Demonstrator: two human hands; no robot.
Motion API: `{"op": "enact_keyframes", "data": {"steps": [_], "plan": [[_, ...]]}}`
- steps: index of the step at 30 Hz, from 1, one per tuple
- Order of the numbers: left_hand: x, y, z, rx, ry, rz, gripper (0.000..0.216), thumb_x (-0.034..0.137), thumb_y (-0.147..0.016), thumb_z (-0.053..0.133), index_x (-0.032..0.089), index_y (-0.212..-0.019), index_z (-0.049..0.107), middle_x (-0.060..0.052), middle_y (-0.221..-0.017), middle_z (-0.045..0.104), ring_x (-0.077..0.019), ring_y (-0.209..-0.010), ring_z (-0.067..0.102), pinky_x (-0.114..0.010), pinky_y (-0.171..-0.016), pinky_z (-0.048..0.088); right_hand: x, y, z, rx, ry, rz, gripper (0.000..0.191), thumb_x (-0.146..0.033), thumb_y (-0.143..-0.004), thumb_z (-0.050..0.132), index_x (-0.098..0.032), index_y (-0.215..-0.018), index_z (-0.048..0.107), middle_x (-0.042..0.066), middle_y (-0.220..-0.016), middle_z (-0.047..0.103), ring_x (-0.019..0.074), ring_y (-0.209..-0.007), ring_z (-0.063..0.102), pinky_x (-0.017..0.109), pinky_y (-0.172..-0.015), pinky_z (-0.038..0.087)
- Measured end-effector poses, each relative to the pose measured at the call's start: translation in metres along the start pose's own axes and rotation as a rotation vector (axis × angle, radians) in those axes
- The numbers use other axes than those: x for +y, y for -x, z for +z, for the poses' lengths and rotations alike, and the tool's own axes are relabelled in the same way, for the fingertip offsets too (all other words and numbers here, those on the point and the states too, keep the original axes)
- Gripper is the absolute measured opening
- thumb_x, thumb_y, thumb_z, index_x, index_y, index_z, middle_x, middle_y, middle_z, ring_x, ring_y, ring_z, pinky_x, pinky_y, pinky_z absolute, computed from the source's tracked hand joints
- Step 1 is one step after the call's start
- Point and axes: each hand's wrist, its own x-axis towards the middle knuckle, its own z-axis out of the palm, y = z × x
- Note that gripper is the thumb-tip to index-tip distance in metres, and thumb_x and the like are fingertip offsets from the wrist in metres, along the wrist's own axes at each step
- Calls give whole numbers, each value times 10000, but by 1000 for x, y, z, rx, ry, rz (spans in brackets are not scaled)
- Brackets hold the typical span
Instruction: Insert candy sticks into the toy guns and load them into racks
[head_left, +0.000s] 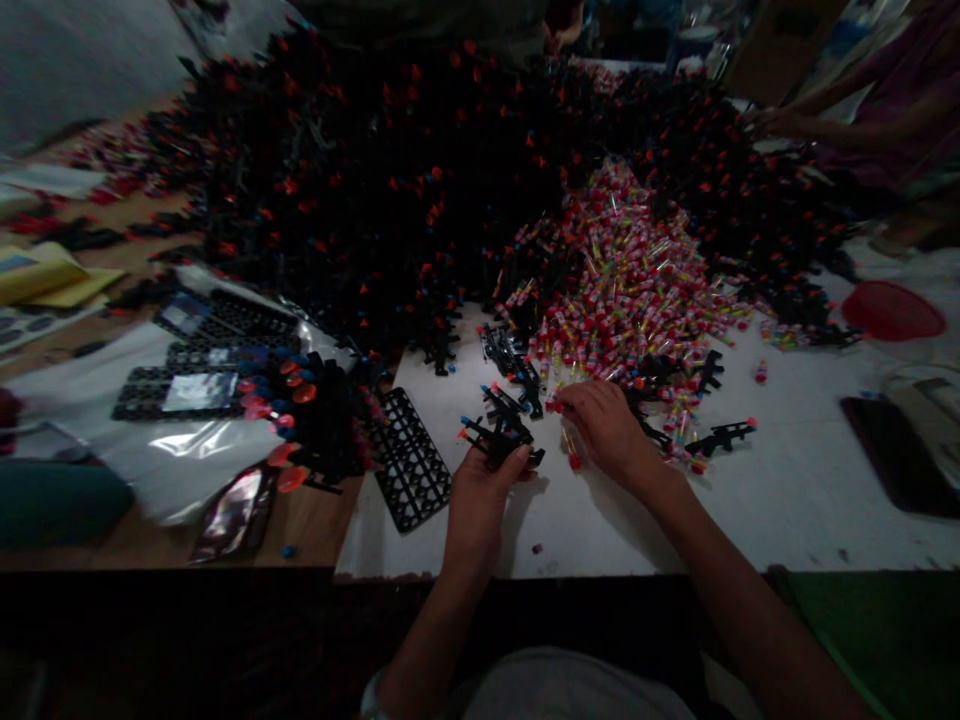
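Observation:
My left hand (pixel 484 495) is closed around a black toy gun (pixel 501 440) with a coloured tip, just above the white table surface. To its right, my right hand (pixel 604 425) has its fingers pinched at the near edge of a heap of small candy tubes (pixel 630 270) with red caps. A red-capped candy tube (pixel 573 450) shows just below those fingertips; whether it is gripped or lies on the table is unclear. More toy guns (pixel 514 355) lie beyond my left hand. Another toy gun (pixel 724 438) with an orange tip rests right of my right hand.
A great mound of black toy guns (pixel 360 180) covers the back. Left stand a black perforated tray (pixel 411 460) and a bundle of toy guns (pixel 322 420) on plastic. Rightward are a dark phone-like slab (pixel 900 455) and a red basket (pixel 892 310). A co-worker's arm (pixel 832 125) reaches in.

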Motion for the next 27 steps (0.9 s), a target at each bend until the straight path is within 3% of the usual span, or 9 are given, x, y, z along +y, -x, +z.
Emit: {"op": "enact_keyframes", "data": {"steps": [5,9,27], "plan": [[1,4,0,-22,43,12,363,326,-665,747,135,-947,622,-47,-870,695,-146,-699,628,-288,-677,509,-34,32,0,-18,-415,148,244,-219,-957,364,-177,-1149,510,86,-1028,608,177,-948,561,321,-849,458],[-3,7,3,-36,47,34,354,319,-669,747,148,-956,629,-29,-863,689,-133,-686,615,-285,-692,500,-43,45,10,-7,-571,260,240,-258,-964,353,-204,-1126,521,57,-985,612,154,-867,587,286,-788,488],[-4,8,6,13,33,37,311,334,-658,749,147,-879,637,-11,-783,685,-120,-617,609,-270,-638,500,-42,44,13,52,-499,193,215,-225,-949,390,-211,-1106,536,67,-960,595,176,-904,568,327,-816,490]]}}
